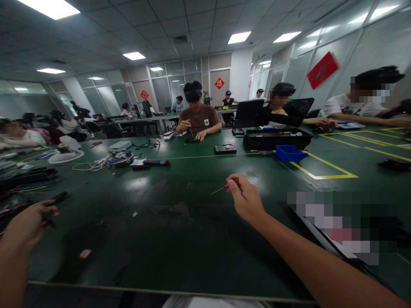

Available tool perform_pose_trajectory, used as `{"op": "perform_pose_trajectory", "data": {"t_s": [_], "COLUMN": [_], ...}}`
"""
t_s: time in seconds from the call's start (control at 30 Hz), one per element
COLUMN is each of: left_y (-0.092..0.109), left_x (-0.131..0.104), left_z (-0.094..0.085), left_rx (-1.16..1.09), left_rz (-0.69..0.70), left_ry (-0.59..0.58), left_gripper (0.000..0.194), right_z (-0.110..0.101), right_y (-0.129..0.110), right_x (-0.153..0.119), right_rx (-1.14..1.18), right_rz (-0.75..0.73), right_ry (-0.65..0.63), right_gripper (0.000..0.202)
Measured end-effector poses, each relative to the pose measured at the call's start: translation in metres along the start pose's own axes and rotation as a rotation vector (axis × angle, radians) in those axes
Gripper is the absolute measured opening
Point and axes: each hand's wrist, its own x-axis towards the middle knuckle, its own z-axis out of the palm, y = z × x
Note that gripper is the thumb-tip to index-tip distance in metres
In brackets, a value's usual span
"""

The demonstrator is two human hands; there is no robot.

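My right hand (245,196) is closed round the red handle of a small screwdriver (218,190), above the middle of the green table. Its thin metal shaft points left and slightly down, apart from the tabletop. At the left edge, my left hand (27,226) curls its fingers round a dark, slim tool (60,196). One black end of that tool sticks out past the fingertips; its kind is hard to make out. Beside this hand lies a jumble of black parts and coloured wires (35,187).
A hard drive (225,149), a blue bin (290,153) and a long black tray (278,139) stand toward the far side. A cable bundle (118,159) and a pen-like tool (156,162) lie left of centre. Across the table, a person in brown (201,119) works with a tool.
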Motion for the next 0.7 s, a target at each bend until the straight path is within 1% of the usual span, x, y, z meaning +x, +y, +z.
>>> {"op": "perform_pose_trajectory", "data": {"t_s": [0.07, 0.1, 0.17, 0.23, 0.3, 0.37, 0.43, 0.5, 0.57, 0.7], "left_y": [-0.003, -0.002, 0.003, 0.012, 0.022, 0.031, 0.038, 0.042, 0.045, 0.047], "left_x": [0.003, 0.0, -0.013, -0.035, -0.06, -0.086, -0.111, -0.134, -0.156, -0.195], "left_z": [0.022, 0.033, 0.053, 0.074, 0.097, 0.119, 0.141, 0.162, 0.183, 0.215], "left_rx": [-0.207, -0.261, -0.335, -0.387, -0.426, -0.452, -0.442, -0.417, -0.366, -0.241], "left_rz": [0.054, 0.068, 0.069, 0.098, 0.13, 0.167, 0.207, 0.261, 0.331, 0.479], "left_ry": [-0.124, -0.204, -0.31, -0.443, -0.609, -0.747, -0.885, -0.999, -1.083, -1.086], "left_gripper": [0.023, 0.025, 0.028, 0.028, 0.03, 0.032, 0.035, 0.036, 0.036, 0.032], "right_z": [0.0, 0.0, 0.0, 0.0, -0.001, -0.002, -0.002, -0.003, -0.003, -0.003], "right_y": [0.0, 0.0, 0.001, 0.001, 0.001, -0.001, -0.002, -0.004, -0.004, -0.002], "right_x": [0.0, 0.0, 0.0, 0.001, 0.001, 0.001, 0.001, 0.001, 0.001, 0.0], "right_rx": [-0.008, -0.011, -0.01, -0.009, -0.01, -0.012, -0.012, -0.007, 0.009, 0.055], "right_rz": [-0.001, -0.001, -0.005, -0.008, -0.006, -0.004, -0.003, 0.003, 0.012, 0.008], "right_ry": [0.0, -0.002, 0.0, 0.002, 0.005, 0.006, 0.008, 0.011, 0.015, 0.02], "right_gripper": [0.022, 0.022, 0.022, 0.022, 0.021, 0.021, 0.021, 0.022, 0.022, 0.018]}}
